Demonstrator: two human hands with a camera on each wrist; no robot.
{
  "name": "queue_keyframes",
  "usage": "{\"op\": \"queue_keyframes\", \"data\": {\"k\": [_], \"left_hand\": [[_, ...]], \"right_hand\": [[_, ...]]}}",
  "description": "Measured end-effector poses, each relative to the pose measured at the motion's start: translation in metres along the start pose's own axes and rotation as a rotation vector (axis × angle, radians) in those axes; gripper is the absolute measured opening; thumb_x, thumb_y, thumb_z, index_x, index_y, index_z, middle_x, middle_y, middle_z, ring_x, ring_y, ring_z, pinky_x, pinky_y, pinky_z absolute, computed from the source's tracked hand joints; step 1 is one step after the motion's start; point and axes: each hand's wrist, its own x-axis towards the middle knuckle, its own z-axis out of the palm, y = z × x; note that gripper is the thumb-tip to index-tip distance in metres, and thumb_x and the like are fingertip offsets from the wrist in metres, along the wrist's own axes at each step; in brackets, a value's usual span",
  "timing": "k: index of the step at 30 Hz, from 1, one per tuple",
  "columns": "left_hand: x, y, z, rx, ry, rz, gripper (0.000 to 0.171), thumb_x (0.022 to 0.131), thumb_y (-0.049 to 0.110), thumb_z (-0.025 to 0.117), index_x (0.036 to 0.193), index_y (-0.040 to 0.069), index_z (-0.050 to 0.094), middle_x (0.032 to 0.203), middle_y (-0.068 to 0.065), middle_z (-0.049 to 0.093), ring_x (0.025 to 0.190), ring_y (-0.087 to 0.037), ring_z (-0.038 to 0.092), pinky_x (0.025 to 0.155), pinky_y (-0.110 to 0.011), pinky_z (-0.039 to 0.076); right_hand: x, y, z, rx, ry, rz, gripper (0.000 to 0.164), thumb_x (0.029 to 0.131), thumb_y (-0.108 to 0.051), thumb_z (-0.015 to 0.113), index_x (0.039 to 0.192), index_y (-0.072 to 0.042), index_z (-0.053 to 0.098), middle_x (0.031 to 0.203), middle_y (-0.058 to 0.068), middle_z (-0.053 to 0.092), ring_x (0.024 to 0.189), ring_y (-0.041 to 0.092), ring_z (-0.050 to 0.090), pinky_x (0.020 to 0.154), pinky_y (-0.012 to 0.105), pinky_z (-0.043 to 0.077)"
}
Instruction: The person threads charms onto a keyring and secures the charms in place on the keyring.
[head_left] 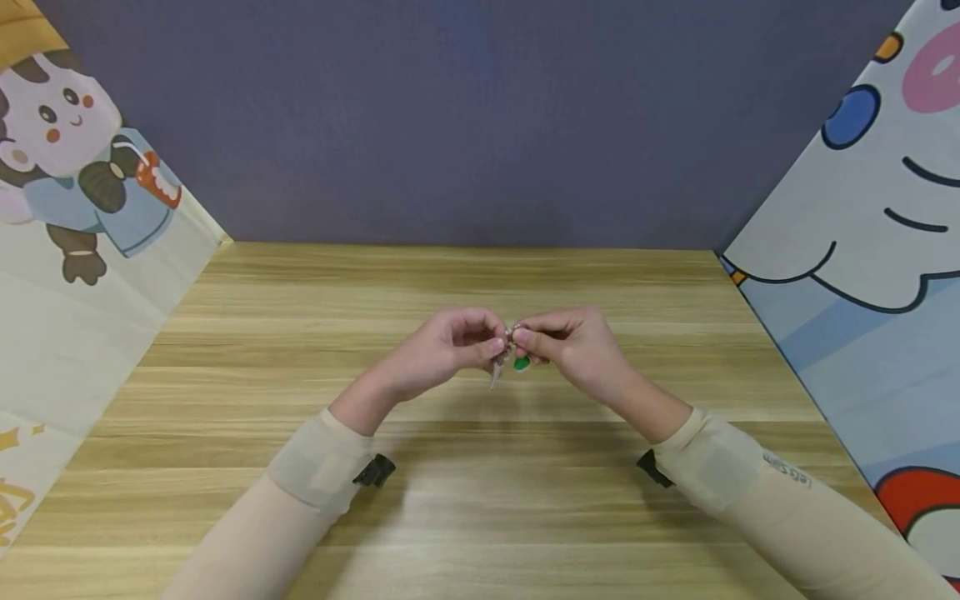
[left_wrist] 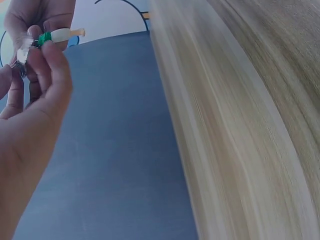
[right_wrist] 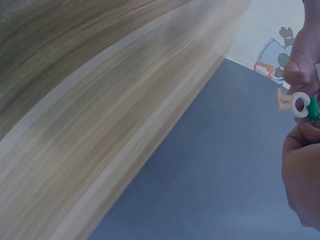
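Between both hands, above the middle of the table, is a small silvery keychain (head_left: pixel 496 372) with a green-and-white figurine charm (head_left: pixel 522 363). My left hand (head_left: pixel 438 350) pinches the silvery part with thumb and fingers, and a thin pointed end hangs below. My right hand (head_left: pixel 585 350) pinches the upper end beside it, fingertips almost touching the left ones. In the left wrist view the figurine charm (left_wrist: pixel 61 35) sticks out sideways, with a pale end. The right wrist view shows its pale legs, a hollow white rim and a green body (right_wrist: pixel 313 107). Fingers hide the join.
The wood-grain table (head_left: pixel 510 517) lies under both forearms. A dark blue-grey panel (head_left: pixel 480 125) stands along its back edge. Cartoon-printed panels stand at the left (head_left: pixel 90 325) and right (head_left: pixel 832 358). Both sleeved wrists carry small black camera mounts (head_left: pixel 374 471).
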Motion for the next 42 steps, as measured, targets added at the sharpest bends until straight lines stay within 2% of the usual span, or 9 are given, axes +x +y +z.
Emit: {"op": "queue_keyframes", "data": {"k": [2, 6, 13, 16, 21, 26, 30, 34, 42], "left_hand": [[0.000, 0.000, -0.001, 0.038, -0.002, -0.007, 0.012, 0.110, 0.012, 0.057, 0.114, 0.002, 0.064, 0.113, -0.011, 0.067, 0.105, -0.022, 0.067, 0.097, -0.044, 0.062], [0.000, -0.001, -0.002, 0.124, 0.019, 0.001, 0.012, 0.111, 0.017, 0.058, 0.114, 0.008, 0.066, 0.121, -0.012, 0.064, 0.115, -0.022, 0.061, 0.096, -0.040, 0.059], [-0.001, 0.001, -0.002, 0.229, 0.058, 0.015, 0.012, 0.110, 0.021, 0.060, 0.110, 0.012, 0.069, 0.107, -0.010, 0.063, 0.103, -0.025, 0.058, 0.085, -0.038, 0.053], [-0.001, 0.002, -0.001, 0.278, 0.064, 0.000, 0.013, 0.110, 0.021, 0.061, 0.108, 0.012, 0.069, 0.100, -0.004, 0.064, 0.094, -0.024, 0.058, 0.080, -0.037, 0.051], [-0.001, 0.000, -0.001, 0.312, 0.063, -0.026, 0.013, 0.109, 0.019, 0.062, 0.107, 0.010, 0.070, 0.083, -0.004, 0.060, 0.074, -0.026, 0.055, 0.067, -0.030, 0.046], [0.000, -0.005, -0.001, 0.331, 0.074, -0.043, 0.011, 0.109, 0.017, 0.062, 0.105, 0.011, 0.071, 0.080, -0.002, 0.063, 0.071, -0.035, 0.059, 0.062, -0.029, 0.047], [0.000, -0.007, -0.001, 0.352, 0.088, -0.050, 0.014, 0.108, 0.019, 0.064, 0.107, 0.007, 0.072, 0.083, -0.005, 0.068, 0.073, -0.036, 0.062, 0.061, -0.029, 0.048], [0.001, -0.009, -0.001, 0.374, 0.098, -0.051, 0.017, 0.106, 0.021, 0.067, 0.107, 0.005, 0.073, 0.086, -0.010, 0.072, 0.070, -0.028, 0.064, 0.062, -0.030, 0.052], [0.003, -0.012, -0.001, 0.405, 0.117, -0.055, 0.012, 0.107, 0.019, 0.067, 0.101, 0.009, 0.071, 0.080, -0.001, 0.069, 0.068, -0.019, 0.061, 0.061, -0.029, 0.050]], "right_hand": [[0.000, 0.000, 0.000, -0.011, 0.002, 0.002, 0.016, 0.101, -0.008, 0.072, 0.110, 0.002, 0.081, 0.092, 0.016, 0.081, 0.076, 0.011, 0.074, 0.073, 0.033, 0.065], [0.000, 0.000, 0.001, -0.015, 0.003, 0.002, 0.016, 0.102, -0.009, 0.072, 0.110, 0.001, 0.082, 0.093, 0.015, 0.081, 0.077, 0.011, 0.076, 0.072, 0.031, 0.065], [-0.001, 0.002, 0.002, -0.090, -0.006, -0.024, 0.016, 0.102, -0.013, 0.073, 0.109, -0.004, 0.083, 0.092, 0.013, 0.082, 0.077, 0.013, 0.076, 0.071, 0.030, 0.064], [-0.001, 0.004, 0.002, -0.186, -0.019, -0.087, 0.014, 0.102, -0.014, 0.073, 0.107, -0.008, 0.085, 0.090, 0.009, 0.082, 0.074, 0.013, 0.073, 0.068, 0.029, 0.063], [-0.001, 0.005, 0.003, -0.351, -0.037, -0.241, 0.012, 0.101, -0.012, 0.074, 0.102, -0.012, 0.085, 0.084, 0.004, 0.080, 0.067, 0.009, 0.068, 0.061, 0.027, 0.058], [-0.001, 0.005, 0.005, -0.448, -0.061, -0.322, 0.012, 0.102, -0.012, 0.073, 0.102, -0.012, 0.084, 0.079, 0.000, 0.076, 0.059, 0.006, 0.057, 0.054, 0.024, 0.049], [0.000, 0.005, 0.006, -0.487, -0.077, -0.331, 0.013, 0.102, -0.010, 0.072, 0.107, -0.009, 0.084, 0.081, 0.000, 0.076, 0.056, 0.006, 0.051, 0.052, 0.022, 0.045], [0.000, 0.007, 0.007, -0.506, -0.085, -0.332, 0.014, 0.102, -0.010, 0.072, 0.110, -0.009, 0.083, 0.084, 0.000, 0.077, 0.058, 0.005, 0.052, 0.053, 0.022, 0.046], [-0.001, 0.008, 0.009, -0.506, -0.089, -0.312, 0.015, 0.103, -0.011, 0.071, 0.113, -0.009, 0.082, 0.092, 0.003, 0.080, 0.063, 0.005, 0.054, 0.056, 0.022, 0.048]]}}
